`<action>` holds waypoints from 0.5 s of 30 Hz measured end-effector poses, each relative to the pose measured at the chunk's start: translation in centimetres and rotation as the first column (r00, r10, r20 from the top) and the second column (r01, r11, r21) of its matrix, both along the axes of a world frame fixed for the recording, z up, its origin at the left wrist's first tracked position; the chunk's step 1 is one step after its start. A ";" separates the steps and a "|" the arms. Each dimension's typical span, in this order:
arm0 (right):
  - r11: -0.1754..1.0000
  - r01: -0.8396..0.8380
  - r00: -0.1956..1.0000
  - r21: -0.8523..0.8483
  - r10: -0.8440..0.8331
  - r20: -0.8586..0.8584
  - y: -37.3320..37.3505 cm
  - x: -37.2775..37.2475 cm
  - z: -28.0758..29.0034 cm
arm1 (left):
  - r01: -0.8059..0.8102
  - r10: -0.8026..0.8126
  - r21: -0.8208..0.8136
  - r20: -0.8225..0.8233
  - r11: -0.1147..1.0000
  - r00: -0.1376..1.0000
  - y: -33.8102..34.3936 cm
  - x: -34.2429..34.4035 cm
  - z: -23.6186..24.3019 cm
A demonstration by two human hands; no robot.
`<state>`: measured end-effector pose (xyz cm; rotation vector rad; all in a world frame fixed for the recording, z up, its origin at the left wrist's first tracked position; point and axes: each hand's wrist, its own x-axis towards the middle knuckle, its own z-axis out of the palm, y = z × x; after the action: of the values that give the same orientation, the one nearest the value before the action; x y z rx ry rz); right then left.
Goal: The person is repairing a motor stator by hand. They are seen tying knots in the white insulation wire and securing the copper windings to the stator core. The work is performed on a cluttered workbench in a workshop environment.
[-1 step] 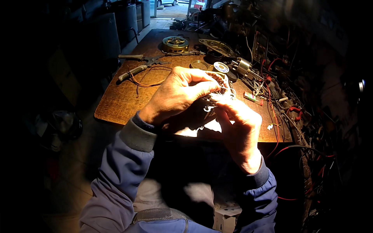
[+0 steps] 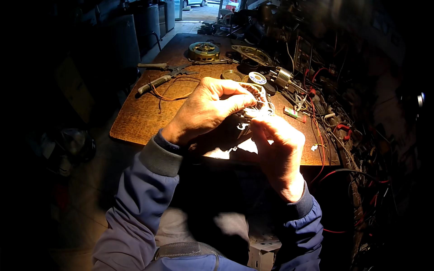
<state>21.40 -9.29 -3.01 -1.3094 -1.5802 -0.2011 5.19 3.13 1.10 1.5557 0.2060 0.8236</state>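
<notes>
Pinching a copper-wound stator [image 2: 259, 92], the left hand [image 2: 203, 106] sits at its nine o'clock. At five o'clock is the right hand [image 2: 285, 143], whose grip I cannot tell.

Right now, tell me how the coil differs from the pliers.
The coil is in the left hand's fingertips; the pliers lie untouched on the table.
The coil shows coppery windings and pale loose wires; the pliers have two long, pale handles, spread apart.
Fingers partly hide the coil, while the pliers are in plain view.
Both catch the light, the coil more strongly.
</notes>
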 end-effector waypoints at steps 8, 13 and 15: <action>0.992 0.119 0.977 0.046 -0.125 0.171 0.3 -0.2 1.1 | -0.034 0.035 0.036 -0.024 0.999 0.999 0.0 0.0 0.1; 0.983 0.174 0.952 0.066 -0.185 0.245 0.5 -0.6 1.0 | -0.025 0.026 0.018 -0.022 1.000 0.999 0.3 0.1 -0.3; 0.981 0.174 0.952 0.082 -0.189 0.243 0.5 -0.7 0.8 | -0.023 0.023 0.007 -0.020 1.000 1.000 0.3 0.1 -0.3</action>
<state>20.73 -8.80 -2.22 -1.4253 -1.6470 -0.5431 5.30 3.39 0.79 1.5707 0.2361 0.8280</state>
